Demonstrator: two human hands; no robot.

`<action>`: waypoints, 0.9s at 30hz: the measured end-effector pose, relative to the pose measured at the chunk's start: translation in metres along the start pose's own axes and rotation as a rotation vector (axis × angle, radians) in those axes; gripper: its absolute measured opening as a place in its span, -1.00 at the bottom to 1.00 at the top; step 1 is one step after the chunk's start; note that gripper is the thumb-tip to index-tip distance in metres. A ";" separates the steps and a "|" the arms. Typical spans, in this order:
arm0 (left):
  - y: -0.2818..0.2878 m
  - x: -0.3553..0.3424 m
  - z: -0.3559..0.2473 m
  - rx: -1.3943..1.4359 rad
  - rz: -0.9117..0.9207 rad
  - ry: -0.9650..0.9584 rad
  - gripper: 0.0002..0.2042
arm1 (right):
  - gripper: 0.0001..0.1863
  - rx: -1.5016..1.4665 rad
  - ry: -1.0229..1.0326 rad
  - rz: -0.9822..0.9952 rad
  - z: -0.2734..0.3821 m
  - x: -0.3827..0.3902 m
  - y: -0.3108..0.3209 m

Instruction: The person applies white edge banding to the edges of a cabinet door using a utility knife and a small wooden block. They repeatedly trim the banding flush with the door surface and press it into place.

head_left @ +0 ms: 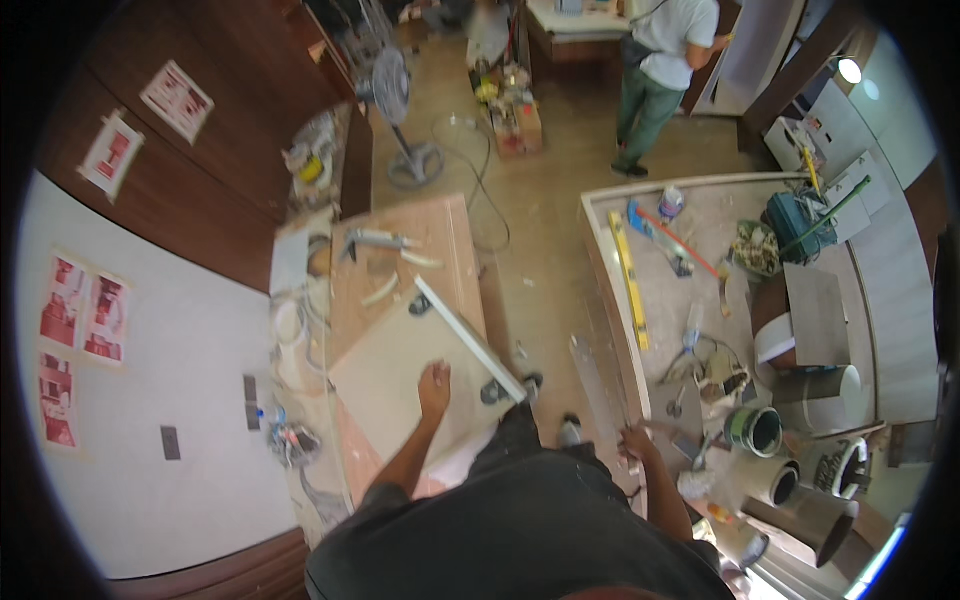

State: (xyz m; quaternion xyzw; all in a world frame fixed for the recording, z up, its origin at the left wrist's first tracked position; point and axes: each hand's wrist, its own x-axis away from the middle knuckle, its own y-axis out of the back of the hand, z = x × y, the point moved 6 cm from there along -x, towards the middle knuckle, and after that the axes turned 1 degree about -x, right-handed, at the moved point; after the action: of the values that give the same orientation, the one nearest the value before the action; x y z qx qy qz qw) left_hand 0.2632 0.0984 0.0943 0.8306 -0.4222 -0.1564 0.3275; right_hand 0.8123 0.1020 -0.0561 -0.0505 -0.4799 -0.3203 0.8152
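Observation:
My left hand [435, 388] is closed above a pale square panel [390, 345] on the left worktable; whatever its fingers hold is too small to make out. A white-edged strip [470, 340] lies along the panel's right edge, with dark clamp-like pieces [493, 391] beside it. At the near edge of the right-hand bench, my right hand [633, 442] is closed around the end of a tool with a brown handle [657, 426]. Its far end lies among the bench clutter, so its kind is unclear.
A caulking gun [375, 240] lies on the left worktable [440, 225]. On the right bench [655, 205] are a yellow spirit level [630, 280], a paint can [753, 431], and a teal toolbox [800, 222]. A standing fan [392, 90] and another person [660, 60] are farther off.

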 end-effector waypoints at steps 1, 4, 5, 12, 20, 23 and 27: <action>0.002 -0.015 0.004 -0.025 -0.098 -0.154 -0.74 | -0.69 0.420 0.240 -0.036 0.024 -0.007 -0.002; 0.005 -0.054 0.000 0.000 -0.066 -0.154 -0.74 | -0.70 0.099 0.191 -0.135 0.109 0.015 -0.009; 0.005 -0.061 -0.003 0.077 -0.062 -0.170 -0.74 | -0.69 -0.373 -0.055 -0.124 0.130 0.027 -0.018; 0.006 -0.113 -0.032 0.182 -0.082 -0.067 -0.74 | -0.59 -0.407 0.007 -0.025 0.276 0.046 -0.042; -0.060 -0.150 -0.060 0.116 0.088 -0.413 -0.77 | -0.61 -0.455 -0.135 0.107 0.358 0.028 -0.091; -0.097 -0.140 -0.061 0.099 0.200 -0.485 -0.78 | -0.59 -0.425 -0.169 0.099 0.363 0.018 -0.109; -0.121 -0.135 -0.053 0.162 0.289 -0.463 -0.76 | -0.55 -0.432 -0.207 0.039 0.364 0.011 -0.122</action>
State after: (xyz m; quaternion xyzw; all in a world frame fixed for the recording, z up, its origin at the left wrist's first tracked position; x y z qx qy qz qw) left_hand 0.2836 0.2803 0.0491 0.7273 -0.6112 -0.2594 0.1738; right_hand 0.4726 0.1424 0.1197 -0.2657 -0.4802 -0.3929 0.7378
